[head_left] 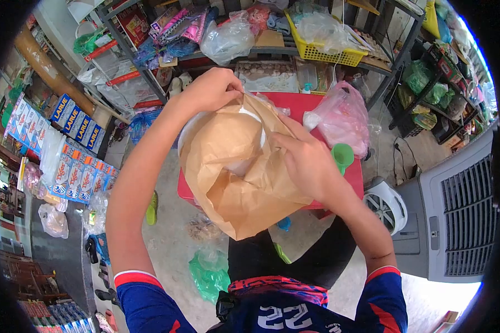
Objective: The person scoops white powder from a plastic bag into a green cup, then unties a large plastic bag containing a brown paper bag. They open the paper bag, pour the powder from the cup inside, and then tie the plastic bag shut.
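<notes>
A large brown paper bag [219,139] lies crumpled over the red table, its wide mouth gaping towards me. At its far edge my left hand [216,90] is closed, fingers curled on the paper near the rim. My right hand [301,158] grips the bag's right side, with thumb and fingers on the folded paper. Something white [249,115] shows along the inside of the bag's far rim; most of it is hidden by the paper. To the right of my right hand stands a green plastic cup [343,155] on the red table [354,180].
A pink plastic bag [343,119] sits at the table's right side. Behind, a metal shelf carries bagged goods and a yellow basket [330,54]. A grey air cooler [461,205] and white fan [384,206] stand right. Beer cartons [83,172] stand left; a green bag [210,273] lies on the floor.
</notes>
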`<state>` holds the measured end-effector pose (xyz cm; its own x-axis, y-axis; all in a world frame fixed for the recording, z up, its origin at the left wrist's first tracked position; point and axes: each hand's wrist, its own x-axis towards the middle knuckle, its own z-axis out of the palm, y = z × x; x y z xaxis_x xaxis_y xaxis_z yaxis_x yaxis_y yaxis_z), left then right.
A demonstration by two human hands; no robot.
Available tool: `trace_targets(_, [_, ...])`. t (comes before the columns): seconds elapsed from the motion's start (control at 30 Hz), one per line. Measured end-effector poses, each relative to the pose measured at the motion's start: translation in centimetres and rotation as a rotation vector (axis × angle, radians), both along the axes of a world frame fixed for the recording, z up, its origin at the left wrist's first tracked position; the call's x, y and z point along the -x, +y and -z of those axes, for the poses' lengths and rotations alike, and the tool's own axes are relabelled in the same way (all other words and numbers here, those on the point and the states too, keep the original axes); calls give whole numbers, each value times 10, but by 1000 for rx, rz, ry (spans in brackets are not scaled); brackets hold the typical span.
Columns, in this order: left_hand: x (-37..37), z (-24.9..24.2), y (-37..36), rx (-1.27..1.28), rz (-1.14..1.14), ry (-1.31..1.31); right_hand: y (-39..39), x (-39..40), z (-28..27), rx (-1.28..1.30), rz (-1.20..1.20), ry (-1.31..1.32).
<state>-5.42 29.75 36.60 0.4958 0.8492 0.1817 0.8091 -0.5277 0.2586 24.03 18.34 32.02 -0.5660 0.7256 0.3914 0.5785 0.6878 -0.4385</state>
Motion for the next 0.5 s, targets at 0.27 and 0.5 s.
trace_targets(0.27, [-5, -4, -3, -22, 1, 43, 65, 10, -85, 231, -147, -433])
trace_targets(0.5, [-8, -6, -6, -8, -21, 45, 124, 51, -56, 78, -57, -398])
